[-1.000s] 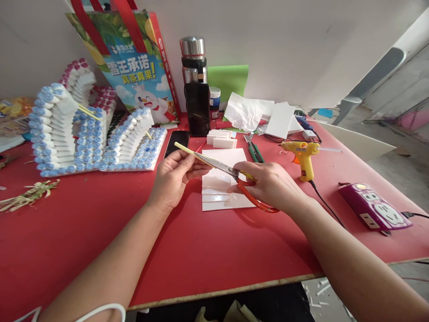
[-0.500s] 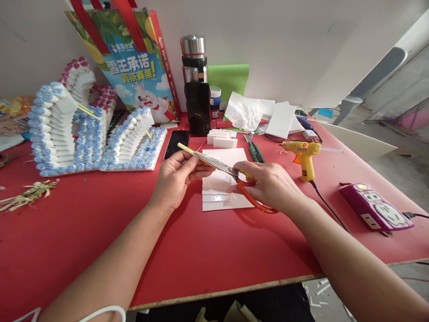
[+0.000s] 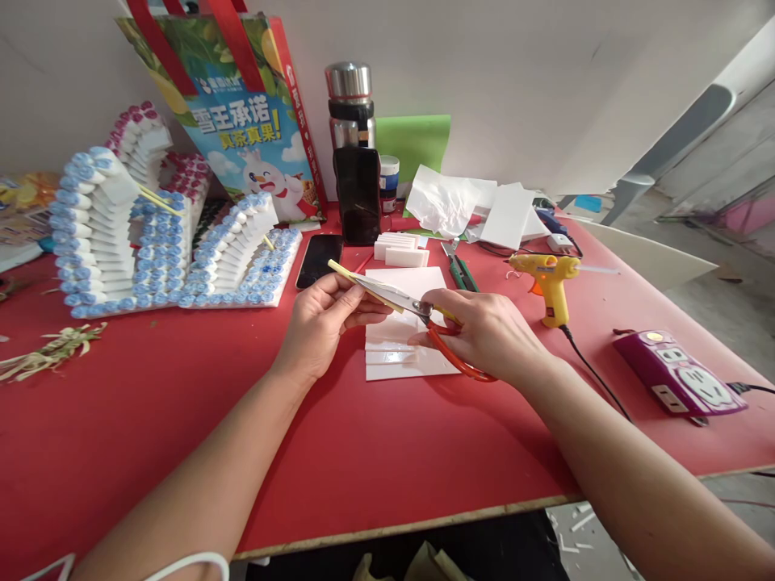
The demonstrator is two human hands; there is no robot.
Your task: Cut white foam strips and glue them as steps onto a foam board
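My left hand [image 3: 320, 324] pinches a thin pale-yellow stick [image 3: 339, 271] between thumb and fingers, its free end poking up to the left. My right hand [image 3: 492, 332] grips red-handled scissors [image 3: 424, 323], whose metal blades lie along the stick just right of my left fingers. Both hands hover over white foam sheets [image 3: 404, 327] lying on the red table [image 3: 363, 452]. The far end of the stick is hidden behind my right hand.
A blue-and-white foam model [image 3: 163, 242] stands at the left, a printed bag [image 3: 248, 121] behind it. A black phone [image 3: 319, 258], dark bottle [image 3: 358, 194], steel flask [image 3: 349, 101], foam blocks [image 3: 403, 250], pliers [image 3: 458, 270], yellow glue gun [image 3: 548, 278] and purple power strip [image 3: 678, 375] surround the hands.
The stick and scissors have shifted slightly to the right and down; my hands stay close together over the foam sheets. Little else moved.
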